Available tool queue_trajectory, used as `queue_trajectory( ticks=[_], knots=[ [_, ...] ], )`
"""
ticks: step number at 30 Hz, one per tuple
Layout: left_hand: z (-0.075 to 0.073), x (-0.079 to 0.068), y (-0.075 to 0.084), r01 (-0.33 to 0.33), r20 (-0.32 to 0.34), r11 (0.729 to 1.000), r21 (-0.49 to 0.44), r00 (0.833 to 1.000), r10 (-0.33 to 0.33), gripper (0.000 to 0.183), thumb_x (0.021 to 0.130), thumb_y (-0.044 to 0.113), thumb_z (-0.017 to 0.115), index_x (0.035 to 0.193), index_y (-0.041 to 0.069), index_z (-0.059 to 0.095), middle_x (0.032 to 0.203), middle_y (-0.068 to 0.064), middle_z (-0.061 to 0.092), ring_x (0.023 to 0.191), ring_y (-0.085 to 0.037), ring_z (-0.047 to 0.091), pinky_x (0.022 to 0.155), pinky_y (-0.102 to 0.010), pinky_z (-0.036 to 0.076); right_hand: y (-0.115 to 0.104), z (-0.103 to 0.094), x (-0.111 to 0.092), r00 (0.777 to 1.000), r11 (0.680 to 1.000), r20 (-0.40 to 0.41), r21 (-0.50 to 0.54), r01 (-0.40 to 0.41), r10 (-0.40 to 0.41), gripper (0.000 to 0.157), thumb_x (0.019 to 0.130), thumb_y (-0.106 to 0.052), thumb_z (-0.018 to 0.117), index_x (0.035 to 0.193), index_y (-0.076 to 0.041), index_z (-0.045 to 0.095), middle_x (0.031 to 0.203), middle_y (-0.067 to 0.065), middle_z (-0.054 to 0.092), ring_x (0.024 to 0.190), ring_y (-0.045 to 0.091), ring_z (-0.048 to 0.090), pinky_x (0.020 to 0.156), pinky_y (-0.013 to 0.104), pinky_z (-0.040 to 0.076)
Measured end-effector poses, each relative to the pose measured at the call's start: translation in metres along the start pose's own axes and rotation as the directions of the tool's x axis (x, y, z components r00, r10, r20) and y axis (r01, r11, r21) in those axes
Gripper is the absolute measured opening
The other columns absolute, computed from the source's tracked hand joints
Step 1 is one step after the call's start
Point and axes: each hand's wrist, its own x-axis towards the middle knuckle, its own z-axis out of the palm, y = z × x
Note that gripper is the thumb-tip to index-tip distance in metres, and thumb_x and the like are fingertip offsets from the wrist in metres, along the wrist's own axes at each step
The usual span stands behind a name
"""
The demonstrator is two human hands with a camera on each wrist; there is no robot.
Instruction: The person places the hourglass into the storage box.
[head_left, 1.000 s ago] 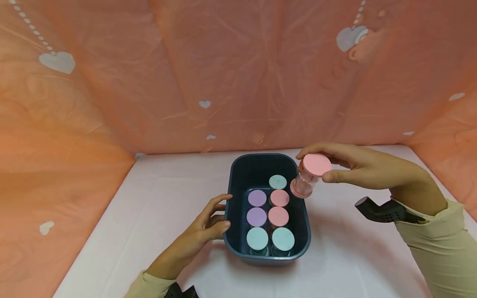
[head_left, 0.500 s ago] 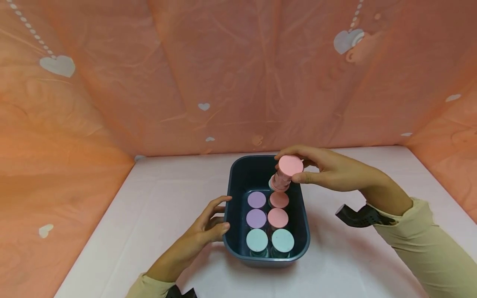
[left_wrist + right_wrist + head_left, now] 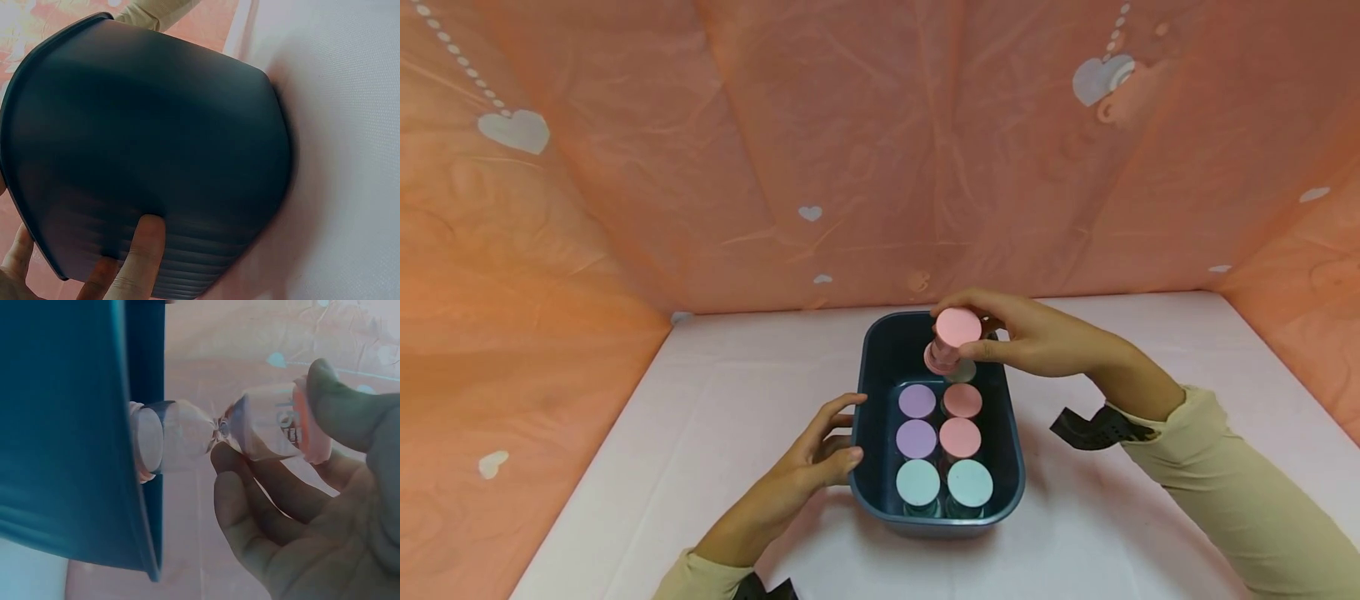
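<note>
A pink-capped sand timer (image 3: 957, 329) is pinched between my right thumb and fingers; the right hand (image 3: 1030, 333) is over the back of a dark blue bin (image 3: 867, 492). In the right wrist view the timer's clear waist (image 3: 219, 427) shows, and its lower cap (image 3: 145, 444) is level with the rim. My left hand (image 3: 808, 458) holds the bin's left side, thumb and forefinger at the rim, other fingertips (image 3: 149, 232) against the outer wall. Inside stand several capped timers: purple (image 3: 917, 401), pink (image 3: 960, 437) and mint (image 3: 918, 482). A pale cap (image 3: 961, 372) is partly hidden behind the held timer.
The bin stands on a white-covered table (image 3: 737, 358). An orange sheet with pale hearts (image 3: 880, 150) rises behind the table and at both sides. A black wrist device (image 3: 1093, 429) sits at the right sleeve.
My right hand has carried the pink sand timer leftward, from beside the bin's right rim to over its back part. The left hand and the bin have stayed in place.
</note>
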Motion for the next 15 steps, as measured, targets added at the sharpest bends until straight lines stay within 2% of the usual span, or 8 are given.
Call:
queue_trajectory(
  ticks=[4, 9, 15],
  knots=[
    [0.000, 0.000, -0.001, -0.002, 0.002, 1.000, 0.000, 1.000, 0.002, 0.063, 0.099, 0.029, 0.057, 0.153, 0.025, 0.026, 0.147, -0.024, 0.029, 0.126, -0.026, 0.049, 0.094, -0.040, 0.048, 0.003, 0.004, 0.006, 1.000, 1.000, 0.013, 0.027, 0.009, -0.010, 0.047, 0.093, -0.015, 0.069, 0.137, -0.014, 0.052, 0.119, -0.001, 0.063, 0.108, 0.014, 0.059, 0.093, 0.030, 0.051],
    [-0.001, 0.000, -0.001, -0.012, 0.008, 1.000, 0.000, 1.000, 0.012, 0.062, 0.099, 0.028, 0.056, 0.153, 0.024, 0.025, 0.146, -0.024, 0.029, 0.126, -0.026, 0.049, 0.095, -0.040, 0.048, 0.007, 0.010, 0.015, 0.998, 0.996, 0.046, 0.082, 0.036, -0.039, 0.046, 0.094, -0.012, 0.067, 0.137, -0.011, 0.051, 0.121, 0.005, 0.066, 0.111, 0.015, 0.061, 0.096, 0.037, 0.051],
    [-0.001, 0.000, -0.001, -0.020, 0.011, 1.000, -0.001, 1.000, 0.020, 0.062, 0.100, 0.027, 0.056, 0.153, 0.024, 0.026, 0.146, -0.026, 0.029, 0.126, -0.026, 0.049, 0.094, -0.040, 0.048, 0.015, 0.019, 0.027, 0.997, 0.997, 0.076, 0.079, 0.023, -0.030, 0.044, 0.093, -0.013, 0.068, 0.134, -0.008, 0.053, 0.117, 0.002, 0.065, 0.102, 0.018, 0.062, 0.089, 0.035, 0.054]
  ],
)
